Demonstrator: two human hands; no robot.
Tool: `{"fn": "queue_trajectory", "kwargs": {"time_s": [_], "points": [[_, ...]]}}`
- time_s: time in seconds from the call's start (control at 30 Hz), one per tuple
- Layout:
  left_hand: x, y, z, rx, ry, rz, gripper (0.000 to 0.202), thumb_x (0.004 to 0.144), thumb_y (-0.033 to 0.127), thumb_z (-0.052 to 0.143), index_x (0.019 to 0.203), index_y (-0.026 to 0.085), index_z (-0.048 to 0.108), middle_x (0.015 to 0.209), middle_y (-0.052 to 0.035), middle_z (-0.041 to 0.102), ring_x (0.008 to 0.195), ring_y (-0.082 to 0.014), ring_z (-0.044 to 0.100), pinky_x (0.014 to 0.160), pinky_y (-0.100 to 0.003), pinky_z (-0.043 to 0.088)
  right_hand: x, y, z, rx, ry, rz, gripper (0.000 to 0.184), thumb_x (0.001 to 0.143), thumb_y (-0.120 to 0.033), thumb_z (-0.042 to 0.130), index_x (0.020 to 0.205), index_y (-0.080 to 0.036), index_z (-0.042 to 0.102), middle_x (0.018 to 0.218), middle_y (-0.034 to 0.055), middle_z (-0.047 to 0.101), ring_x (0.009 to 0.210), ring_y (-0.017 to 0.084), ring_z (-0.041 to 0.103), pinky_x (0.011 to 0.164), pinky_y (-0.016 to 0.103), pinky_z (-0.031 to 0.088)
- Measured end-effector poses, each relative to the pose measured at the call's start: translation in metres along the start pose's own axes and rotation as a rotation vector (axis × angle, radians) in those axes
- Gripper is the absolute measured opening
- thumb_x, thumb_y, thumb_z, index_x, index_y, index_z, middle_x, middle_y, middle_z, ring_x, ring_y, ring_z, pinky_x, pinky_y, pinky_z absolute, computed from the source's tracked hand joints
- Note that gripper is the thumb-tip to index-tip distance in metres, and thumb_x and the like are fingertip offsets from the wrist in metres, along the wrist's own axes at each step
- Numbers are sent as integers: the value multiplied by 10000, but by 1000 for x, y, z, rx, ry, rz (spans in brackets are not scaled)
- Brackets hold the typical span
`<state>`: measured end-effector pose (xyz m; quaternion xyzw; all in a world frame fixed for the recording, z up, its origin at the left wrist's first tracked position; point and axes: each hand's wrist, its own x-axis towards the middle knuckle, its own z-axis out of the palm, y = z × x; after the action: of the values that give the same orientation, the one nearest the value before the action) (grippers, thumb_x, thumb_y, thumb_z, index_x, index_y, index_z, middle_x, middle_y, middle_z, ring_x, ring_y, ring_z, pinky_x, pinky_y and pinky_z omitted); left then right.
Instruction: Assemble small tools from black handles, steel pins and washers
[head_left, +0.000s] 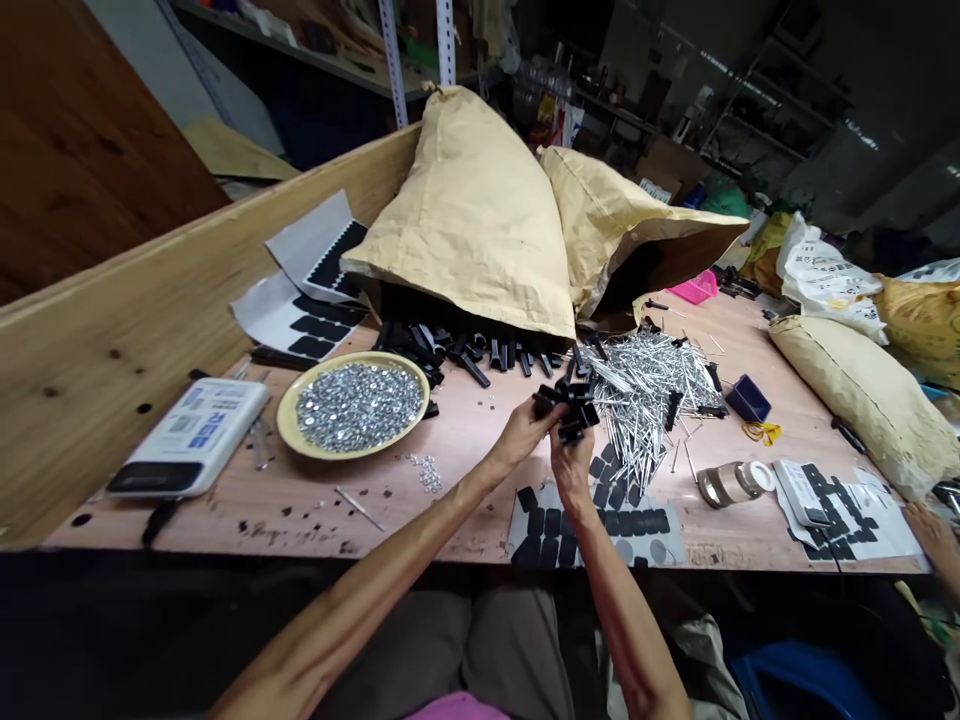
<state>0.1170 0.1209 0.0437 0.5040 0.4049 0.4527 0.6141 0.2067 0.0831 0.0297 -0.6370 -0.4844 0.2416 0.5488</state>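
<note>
Close together over the middle of the table, my left hand (527, 432) and my right hand (573, 455) are both closed around a bunch of black plastic parts (574, 408). Several of these parts stick out above my fingers; their exact shape is hard to make out. Just behind lie more black plastic parts (469, 362), spilling from the mouth of a large paper sack (480, 210). A heap of long metal pins (637, 400) sits to the right of my hands. Below my right wrist is a sheet of black adhesive pads (551, 525).
A yellow bowl of metal washers (360, 408) and a white scale (191, 435) stand at left. On the right are a second open sack (615, 220), a small blue box (748, 398), a glass jar (735, 484) and a lying sack (862, 400). Another person's hand (930, 535) shows at far right.
</note>
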Motion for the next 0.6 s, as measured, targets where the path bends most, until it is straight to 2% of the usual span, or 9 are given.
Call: {"fn": "queue_trajectory", "kwargs": {"time_s": [0.07, 0.17, 0.27, 0.33, 0.4, 0.5, 0.6], "points": [[2, 2, 0, -99, -16, -23, 438, 567, 551, 763, 604, 149, 593, 597, 16, 605, 678, -157, 577, 652, -261, 467, 2, -2, 0, 24, -1, -17, 237, 738, -416, 576, 795, -188, 609, 705, 15, 642, 652, 154, 550, 660, 297, 503], [3, 3, -3, -393, -63, -138, 393, 605, 491, 784, 714, 135, 660, 652, -3, 658, 702, -153, 609, 674, -251, 489, 7, -7, -4, 156, -77, 30, 317, 751, -443, 601, 924, -180, 632, 853, 39, 680, 795, 176, 605, 764, 318, 516], [4, 2, -7, -600, -99, -337, 326, 713, 413, 746, 827, 114, 686, 712, -45, 694, 685, -158, 637, 653, -268, 522, 15, -8, -7, 300, -142, 332, 371, 787, -478, 592, 1006, -181, 620, 902, 52, 688, 841, 194, 640, 770, 346, 540], [6, -1, -9, -622, -98, -451, 251, 767, 336, 714, 839, 98, 683, 697, -59, 694, 637, -160, 639, 616, -285, 538, 23, -5, -9, 300, -209, 572, 341, 790, -468, 613, 968, -178, 617, 804, 42, 683, 741, 191, 649, 689, 356, 559], [7, -3, -10, -624, -83, -540, 213, 798, 304, 683, 828, 94, 673, 661, -57, 681, 579, -159, 630, 551, -287, 536, 29, 0, -11, 264, -290, 719, 294, 789, -441, 639, 904, -172, 613, 683, 21, 653, 619, 178, 627, 606, 357, 561], [9, -8, -10, -573, -55, -618, 206, 808, 301, 669, 783, 98, 649, 581, -37, 643, 481, -146, 592, 444, -260, 492, 36, 4, -9, 217, -341, 756, 261, 805, -423, 636, 813, -166, 597, 582, -4, 602, 510, 152, 579, 535, 341, 549], [10, -14, -10, -506, 8, -603, 184, 797, 278, 685, 776, 102, 635, 532, -10, 614, 442, -126, 567, 434, -237, 480, 39, 5, -3, 139, -408, 720, 245, 829, -412, 616, 818, -169, 586, 601, -6, 609, 508, 133, 575, 537, 320, 549]]}}
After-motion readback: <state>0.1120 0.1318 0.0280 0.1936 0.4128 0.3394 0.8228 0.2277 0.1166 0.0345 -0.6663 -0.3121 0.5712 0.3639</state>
